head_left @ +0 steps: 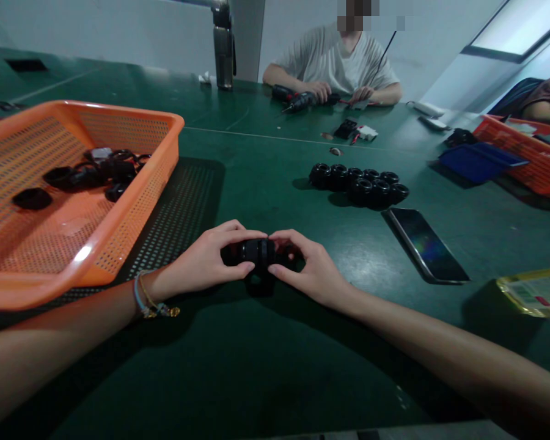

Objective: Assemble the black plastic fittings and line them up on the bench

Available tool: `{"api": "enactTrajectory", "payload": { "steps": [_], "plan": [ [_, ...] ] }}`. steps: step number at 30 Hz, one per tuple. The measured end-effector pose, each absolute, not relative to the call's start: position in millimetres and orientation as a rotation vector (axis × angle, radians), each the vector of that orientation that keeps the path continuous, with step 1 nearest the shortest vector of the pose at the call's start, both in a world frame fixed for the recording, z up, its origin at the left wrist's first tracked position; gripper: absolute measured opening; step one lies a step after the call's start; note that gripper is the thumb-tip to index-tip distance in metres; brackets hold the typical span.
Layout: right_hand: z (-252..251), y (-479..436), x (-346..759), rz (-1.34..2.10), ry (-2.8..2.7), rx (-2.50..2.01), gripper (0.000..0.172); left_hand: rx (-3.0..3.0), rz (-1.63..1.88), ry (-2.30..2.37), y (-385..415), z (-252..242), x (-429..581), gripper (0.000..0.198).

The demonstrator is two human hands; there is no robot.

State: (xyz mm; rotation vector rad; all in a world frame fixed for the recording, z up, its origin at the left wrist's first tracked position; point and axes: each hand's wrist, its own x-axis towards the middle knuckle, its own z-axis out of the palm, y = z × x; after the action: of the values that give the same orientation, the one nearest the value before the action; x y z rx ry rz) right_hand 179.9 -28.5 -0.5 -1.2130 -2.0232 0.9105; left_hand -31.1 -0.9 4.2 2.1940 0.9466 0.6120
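Observation:
Between my two hands, low over the green table point(275, 366), is a black cylindrical part point(257, 250) lying sideways. My left hand point(211, 253) grips its left end between thumb and fingers. The thumb and fingers of my right hand point(309, 266) close round its right end. Beyond my right hand stand several black ring-topped parts point(362, 186) grouped in rows. To the left, an orange basket point(142, 214) holds several loose black parts point(91, 174).
A phone point(428, 244) lies right of the grouped parts, near a yellow-edged package point(536, 293). Farther right are a blue tray point(479, 162) and another orange basket point(531, 165). Across the table, a person point(339, 67) sits by a power tool point(297, 101).

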Motion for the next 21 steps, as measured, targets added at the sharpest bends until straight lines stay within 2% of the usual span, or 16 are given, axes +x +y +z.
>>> {"api": "enactTrajectory", "payload": {
  "steps": [21],
  "plan": [
    [0.2,-27.6,179.9,0.941,-2.008,-1.263,0.026,2.174,0.615,0.953,-1.9,5.2,-29.6,0.042]
  ]
}}
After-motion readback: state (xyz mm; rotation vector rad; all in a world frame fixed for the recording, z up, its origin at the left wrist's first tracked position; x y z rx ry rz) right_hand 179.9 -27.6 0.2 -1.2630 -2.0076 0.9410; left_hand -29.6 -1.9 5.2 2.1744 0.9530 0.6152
